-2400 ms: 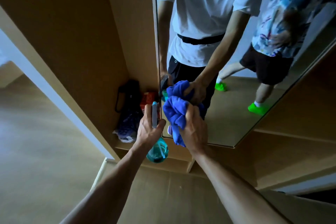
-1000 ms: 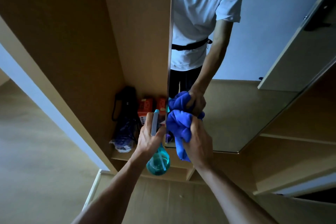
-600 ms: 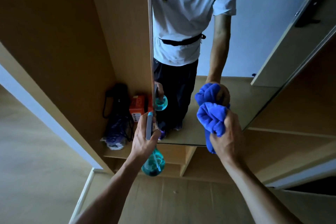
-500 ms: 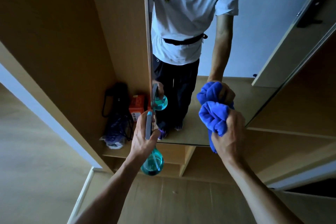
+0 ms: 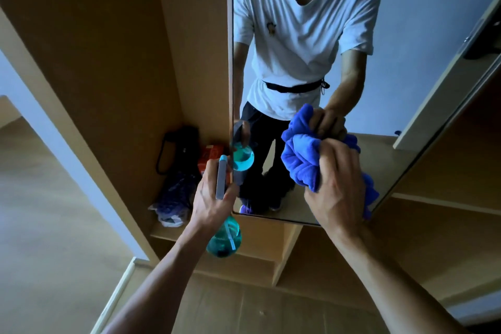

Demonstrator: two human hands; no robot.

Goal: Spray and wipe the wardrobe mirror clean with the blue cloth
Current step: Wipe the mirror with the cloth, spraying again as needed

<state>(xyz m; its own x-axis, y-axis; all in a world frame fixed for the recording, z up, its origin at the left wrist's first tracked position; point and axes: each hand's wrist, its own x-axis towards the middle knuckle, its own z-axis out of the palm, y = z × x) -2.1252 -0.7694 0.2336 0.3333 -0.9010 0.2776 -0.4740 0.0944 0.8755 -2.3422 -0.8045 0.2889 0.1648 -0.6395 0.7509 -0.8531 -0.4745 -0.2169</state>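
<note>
blue cloth [image 5: 299, 164] (on mirror [image 5: 406, 35]), moved right

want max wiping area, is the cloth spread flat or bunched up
Bunched up. The cloth is wadded in thick folds in the right hand, whose fingers curl round it; a loose end hangs below.

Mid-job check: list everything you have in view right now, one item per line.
mirror: one, reflective, on the wardrobe front.
blue cloth: one, blue, bunched against the lower mirror.
spray bottle: one, teal, by the mirror's left edge.
black bag: one, black, on the low shelf left of the mirror.
orange box: one, orange, right of the black bag.
plastic bag: one, bluish, in front of the black bag.
left hand: one, grips the spray bottle.
right hand: one, grips the blue cloth.
</note>
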